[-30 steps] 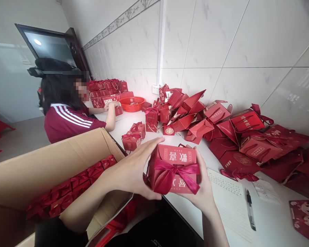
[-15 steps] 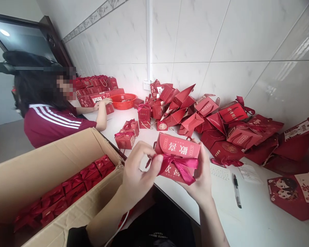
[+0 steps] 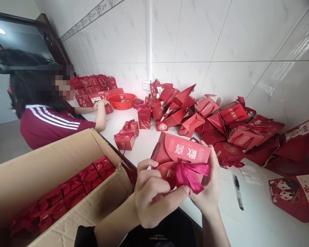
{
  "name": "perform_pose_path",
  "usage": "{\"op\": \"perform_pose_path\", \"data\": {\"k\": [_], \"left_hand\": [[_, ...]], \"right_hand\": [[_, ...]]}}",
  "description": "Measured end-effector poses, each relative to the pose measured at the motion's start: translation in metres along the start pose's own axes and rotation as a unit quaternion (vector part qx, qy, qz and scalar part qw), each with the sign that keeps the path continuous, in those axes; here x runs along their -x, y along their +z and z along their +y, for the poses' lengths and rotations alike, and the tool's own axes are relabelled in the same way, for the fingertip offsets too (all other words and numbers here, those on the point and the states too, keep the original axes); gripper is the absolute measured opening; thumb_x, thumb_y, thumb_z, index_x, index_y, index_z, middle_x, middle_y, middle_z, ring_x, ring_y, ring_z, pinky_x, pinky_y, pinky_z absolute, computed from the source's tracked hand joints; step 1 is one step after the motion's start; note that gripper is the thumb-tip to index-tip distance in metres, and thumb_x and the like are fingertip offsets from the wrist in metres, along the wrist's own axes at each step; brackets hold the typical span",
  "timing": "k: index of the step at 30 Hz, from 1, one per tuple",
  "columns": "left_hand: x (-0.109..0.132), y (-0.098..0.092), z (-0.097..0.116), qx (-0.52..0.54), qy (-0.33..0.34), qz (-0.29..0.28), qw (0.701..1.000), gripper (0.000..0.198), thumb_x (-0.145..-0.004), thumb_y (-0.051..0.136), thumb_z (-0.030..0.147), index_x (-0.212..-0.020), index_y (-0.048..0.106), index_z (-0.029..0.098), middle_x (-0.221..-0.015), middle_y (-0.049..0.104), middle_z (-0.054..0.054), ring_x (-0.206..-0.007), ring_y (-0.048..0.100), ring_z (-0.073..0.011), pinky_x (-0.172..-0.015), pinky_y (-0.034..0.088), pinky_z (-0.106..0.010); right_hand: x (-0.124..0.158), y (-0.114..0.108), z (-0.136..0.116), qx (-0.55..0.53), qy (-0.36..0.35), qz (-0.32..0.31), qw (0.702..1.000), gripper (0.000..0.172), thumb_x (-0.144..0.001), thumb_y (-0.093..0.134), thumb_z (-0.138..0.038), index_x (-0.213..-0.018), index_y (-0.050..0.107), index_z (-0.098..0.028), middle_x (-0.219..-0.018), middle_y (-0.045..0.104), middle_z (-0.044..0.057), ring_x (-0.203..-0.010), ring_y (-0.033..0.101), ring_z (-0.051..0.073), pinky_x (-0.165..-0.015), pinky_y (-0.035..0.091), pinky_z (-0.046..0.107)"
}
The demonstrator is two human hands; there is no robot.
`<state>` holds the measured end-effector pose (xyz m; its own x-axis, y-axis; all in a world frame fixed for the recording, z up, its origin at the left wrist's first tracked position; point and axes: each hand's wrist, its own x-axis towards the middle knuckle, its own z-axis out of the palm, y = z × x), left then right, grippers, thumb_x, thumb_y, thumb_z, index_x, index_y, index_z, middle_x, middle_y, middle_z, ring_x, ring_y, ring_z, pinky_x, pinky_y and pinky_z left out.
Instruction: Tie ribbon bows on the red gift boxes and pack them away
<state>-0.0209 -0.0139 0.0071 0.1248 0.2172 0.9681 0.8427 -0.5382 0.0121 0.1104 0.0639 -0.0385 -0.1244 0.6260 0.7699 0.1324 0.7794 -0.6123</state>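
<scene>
A red gift box [image 3: 186, 149] with Chinese characters is held up in front of me, tilted so its top faces me. A magenta ribbon bow [image 3: 192, 175] is tied across its front. My right hand [image 3: 208, 192] grips the box from the right side and below. My left hand [image 3: 154, 195] is curled against the lower left of the box, with one digit's tip at the bow's lower tail. Some of its fingertips are hidden behind the hand and box.
At left stands an open cardboard carton [image 3: 61, 154] with rows of ribboned boxes. A co-worker [image 3: 51, 113] sits beyond it, a hand near an orange basket [image 3: 122, 102]. Red boxes [image 3: 193, 120] are heaped along the wall. A pen [image 3: 238, 192] lies at right.
The box has moved right and slightly closer. My left hand has shifted from pinching the bow's left side to its lower tail, which now hangs nearer the box's lower right.
</scene>
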Motion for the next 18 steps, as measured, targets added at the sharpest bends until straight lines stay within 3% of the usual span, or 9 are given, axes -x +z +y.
{"op": "perform_pose_path", "data": {"k": [18], "left_hand": [[-0.0012,0.0021,0.0007,-0.007,-0.011,0.011,1.000,0.024,-0.065,0.071,0.002,-0.082,0.068,0.019,-0.059,0.043,0.004,-0.069,0.043,-0.0108,-0.080,0.045,-0.034]], "right_hand": [[-0.0023,0.0015,-0.0053,-0.022,0.024,-0.012,0.999,0.096,-0.068,0.070,-0.050,-0.144,0.018,-0.027,-0.145,0.031,0.011,-0.131,0.033,0.035,-0.104,0.032,0.059]]}}
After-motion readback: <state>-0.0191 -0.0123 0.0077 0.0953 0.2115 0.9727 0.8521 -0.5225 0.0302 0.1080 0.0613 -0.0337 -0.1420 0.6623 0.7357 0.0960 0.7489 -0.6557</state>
